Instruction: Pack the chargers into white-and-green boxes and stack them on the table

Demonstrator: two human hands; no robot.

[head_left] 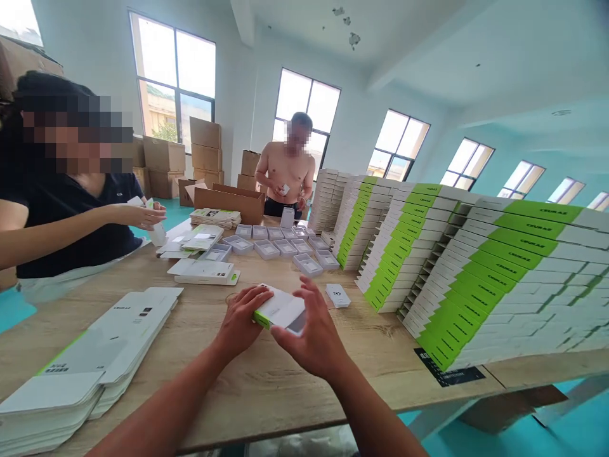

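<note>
While left fingers point(257, 296) grip the box point(281, 307), right fingers point(311, 293) spread.

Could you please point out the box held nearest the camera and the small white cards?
Box point(280, 307): head view, on its white panel.
White cards point(338, 296): head view, on the top card's face.

Pale brown grain streaks the table point(375, 365). The handheld box point(281, 308) is white with a lime-green end. Near the table's near left corner, flattened cartons point(121, 330) are white with black print and a green strip; toward its right side, stacked boxes point(504, 279) show slanting lime-green bands, white sides, dark lettering.
</note>
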